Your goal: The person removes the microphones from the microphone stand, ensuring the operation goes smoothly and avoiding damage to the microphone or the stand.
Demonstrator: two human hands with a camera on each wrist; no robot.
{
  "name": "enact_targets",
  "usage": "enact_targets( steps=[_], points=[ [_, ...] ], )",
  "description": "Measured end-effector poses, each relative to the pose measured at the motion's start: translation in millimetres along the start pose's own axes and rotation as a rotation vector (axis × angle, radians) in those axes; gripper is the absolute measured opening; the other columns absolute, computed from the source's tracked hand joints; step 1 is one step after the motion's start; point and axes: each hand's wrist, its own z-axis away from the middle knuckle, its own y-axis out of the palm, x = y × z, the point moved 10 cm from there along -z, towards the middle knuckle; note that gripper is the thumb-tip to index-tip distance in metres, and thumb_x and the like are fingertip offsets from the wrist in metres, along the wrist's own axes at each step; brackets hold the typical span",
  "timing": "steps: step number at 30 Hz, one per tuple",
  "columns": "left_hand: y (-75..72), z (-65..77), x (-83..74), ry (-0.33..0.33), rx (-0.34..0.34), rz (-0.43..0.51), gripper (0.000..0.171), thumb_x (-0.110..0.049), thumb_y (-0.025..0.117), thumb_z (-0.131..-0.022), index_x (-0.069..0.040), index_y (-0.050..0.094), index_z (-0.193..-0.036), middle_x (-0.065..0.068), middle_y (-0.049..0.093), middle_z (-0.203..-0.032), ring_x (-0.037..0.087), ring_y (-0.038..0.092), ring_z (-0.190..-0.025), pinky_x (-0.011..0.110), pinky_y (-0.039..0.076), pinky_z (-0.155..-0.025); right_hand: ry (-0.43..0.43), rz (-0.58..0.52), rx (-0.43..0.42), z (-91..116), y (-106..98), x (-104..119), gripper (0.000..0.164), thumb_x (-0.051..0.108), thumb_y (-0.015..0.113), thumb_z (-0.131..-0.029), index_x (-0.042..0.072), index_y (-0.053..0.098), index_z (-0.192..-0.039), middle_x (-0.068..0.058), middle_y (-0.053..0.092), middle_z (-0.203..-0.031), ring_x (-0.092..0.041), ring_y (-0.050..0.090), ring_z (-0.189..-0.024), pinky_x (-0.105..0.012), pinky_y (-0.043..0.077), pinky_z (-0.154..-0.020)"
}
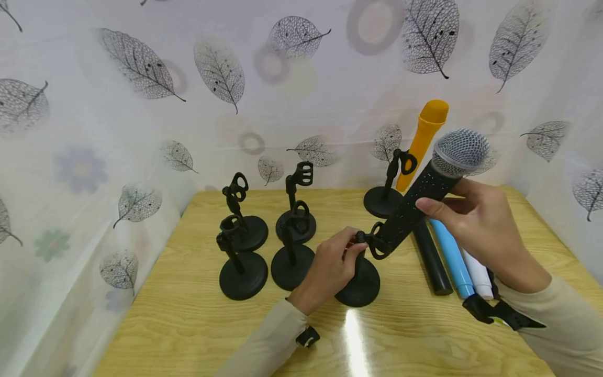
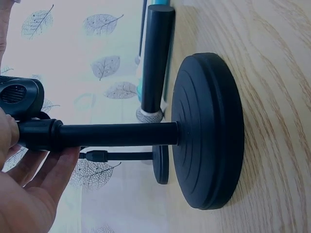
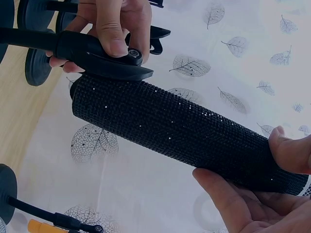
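My right hand (image 1: pixel 490 233) holds a black microphone (image 1: pixel 412 207) with sparkling dots and a silver mesh head, tilted with the head up and right. The left hand (image 1: pixel 332 264) grips the upper post of a black desktop microphone stand (image 1: pixel 359 285), just below its clip (image 1: pixel 375 242). In the right wrist view the microphone's lower end lies right against the clip (image 3: pixel 114 68); whether it is inside the ring I cannot tell. The stand's round base (image 2: pixel 209 131) sits flat on the table in the left wrist view.
Several black stands with bare clips, one of them nearest the left hand (image 1: pixel 293 267), stand to the left. A yellow microphone (image 1: pixel 421 141) leans by another stand (image 1: pixel 382 201) at the back. Black (image 1: pixel 433 262), blue (image 1: pixel 454 262) and white (image 1: pixel 478 275) microphone handles lie on the right.
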Motion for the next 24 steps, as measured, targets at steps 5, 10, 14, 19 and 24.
enact_targets(
  steps=[5,10,14,19,24],
  points=[
    [0.0,-0.6,-0.2,0.010,-0.006,-0.010,0.013,-0.020,0.055,-0.106,-0.008,0.060,-0.107,0.000,0.060,-0.088,0.007,0.051,-0.068,0.017,0.041,-0.059,0.018,-0.002,-0.007,-1,-6,0,0.020,0.003,0.079,-0.088,-0.001,0.072,-0.106,0.018,0.072,-0.097,-0.001,0.072,-0.076,-0.014,0.053,-0.069],
    [-0.6,-0.7,-0.8,0.022,-0.013,-0.015,0.013,-0.019,0.055,-0.106,-0.007,0.060,-0.107,0.000,0.060,-0.087,0.007,0.051,-0.069,0.017,0.042,-0.060,0.034,-0.006,-0.008,-2,-10,-2,0.020,0.003,0.078,-0.088,0.004,0.072,-0.107,0.017,0.072,-0.100,0.001,0.072,-0.079,-0.013,0.053,-0.070],
    [0.5,-1.2,-1.5,0.026,-0.008,-0.015,0.013,-0.019,0.055,-0.106,-0.007,0.059,-0.107,0.000,0.061,-0.088,0.007,0.052,-0.070,0.016,0.042,-0.060,0.031,-0.023,-0.014,-2,-14,-1,0.021,0.001,0.077,-0.089,0.008,0.073,-0.108,0.015,0.072,-0.102,-0.001,0.072,-0.080,-0.013,0.053,-0.072],
    [-0.9,-1.0,-1.5,0.028,-0.010,-0.015,0.013,-0.019,0.054,-0.107,-0.007,0.059,-0.107,0.000,0.058,-0.085,0.007,0.049,-0.068,0.016,0.041,-0.059,0.023,-0.041,-0.020,-4,-15,1,0.021,-0.002,0.076,-0.089,0.009,0.073,-0.107,0.012,0.073,-0.103,-0.002,0.073,-0.079,-0.015,0.054,-0.071],
    [-1.6,-1.1,-2.6,0.033,-0.013,-0.008,0.011,-0.018,0.054,-0.107,-0.007,0.059,-0.106,-0.002,0.054,-0.082,0.008,0.047,-0.066,0.016,0.039,-0.057,0.020,-0.031,-0.032,-4,-19,2,0.022,-0.002,0.076,-0.088,0.010,0.073,-0.107,0.012,0.072,-0.103,-0.001,0.072,-0.078,-0.014,0.054,-0.069]
  ],
)
